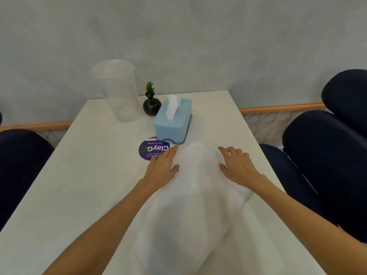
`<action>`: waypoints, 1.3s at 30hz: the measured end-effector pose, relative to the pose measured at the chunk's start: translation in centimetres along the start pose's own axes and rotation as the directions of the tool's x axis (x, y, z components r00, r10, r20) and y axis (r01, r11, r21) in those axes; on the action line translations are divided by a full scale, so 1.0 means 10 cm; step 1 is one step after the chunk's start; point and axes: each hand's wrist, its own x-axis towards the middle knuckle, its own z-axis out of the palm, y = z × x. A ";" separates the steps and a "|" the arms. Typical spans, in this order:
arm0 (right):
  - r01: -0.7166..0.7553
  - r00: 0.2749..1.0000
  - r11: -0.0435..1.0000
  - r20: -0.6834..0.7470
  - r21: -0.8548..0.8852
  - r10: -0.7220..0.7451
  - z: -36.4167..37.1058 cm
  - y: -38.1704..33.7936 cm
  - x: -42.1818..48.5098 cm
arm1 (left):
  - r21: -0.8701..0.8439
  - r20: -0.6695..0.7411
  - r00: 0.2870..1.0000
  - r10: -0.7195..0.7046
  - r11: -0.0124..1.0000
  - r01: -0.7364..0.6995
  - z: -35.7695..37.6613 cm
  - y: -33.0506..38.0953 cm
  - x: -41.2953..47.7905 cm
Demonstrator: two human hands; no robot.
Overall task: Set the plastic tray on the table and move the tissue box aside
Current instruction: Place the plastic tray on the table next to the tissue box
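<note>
We see the translucent plastic tray (190,195) at lower centre, our left hand (161,165) and right hand (237,165) spread flat on its sides; the tissue box (172,124) just beyond — pushing forward could knock it into the vase (152,106).

Hands: my left hand (161,165) and right hand (237,165) flank the blurred white tray (190,195), fingers spread.
Tissue box: blue tissue box (172,121) just beyond it, upright on the table (79,175).

left hand (161,165): bare, no sleeve | right hand (238,165): bare, no sleeve
</note>
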 end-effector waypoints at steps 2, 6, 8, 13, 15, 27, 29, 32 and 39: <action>-0.087 0.995 0.996 0.053 -0.013 0.088 0.01 0.02 -0.01 | -0.042 0.040 0.997 -0.070 0.997 0.072 0.01 -0.04 -0.01; -0.176 0.979 0.984 0.095 -0.033 0.178 0.12 0.11 -0.04 | -0.028 0.091 0.982 -0.166 0.985 0.169 0.11 -0.14 -0.03; -0.190 0.978 0.982 0.087 -0.003 0.189 0.16 0.13 -0.03 | -0.027 0.043 0.982 -0.182 0.983 0.183 0.12 -0.18 -0.01; -0.201 0.979 0.977 0.058 0.075 0.197 0.21 0.16 0.03 | 0.004 0.005 0.977 -0.212 0.977 0.212 0.11 -0.24 0.01; -0.222 0.975 0.971 0.045 0.087 0.218 0.20 0.18 0.02 | 0.050 0.007 0.973 -0.231 0.972 0.230 0.07 -0.23 0.03; -0.562 0.802 0.653 0.142 0.508 0.580 0.18 0.23 -0.58 | 0.105 -0.006 0.953 -0.302 0.948 0.301 0.13 -0.09 0.00; -0.583 0.790 0.619 0.189 0.527 0.583 0.22 0.18 -0.66 | 0.073 -0.012 0.946 -0.323 0.943 0.323 0.15 -0.04 -0.02; -0.588 0.790 0.610 0.215 0.530 0.574 0.24 0.14 -0.71 | 0.022 -0.019 0.932 -0.363 0.931 0.363 0.16 0.03 -0.05; -0.552 0.814 0.656 0.165 0.515 0.557 0.11 0.38 -0.59 | -0.102 0.017 0.898 -0.439 0.893 0.438 0.20 0.20 -0.07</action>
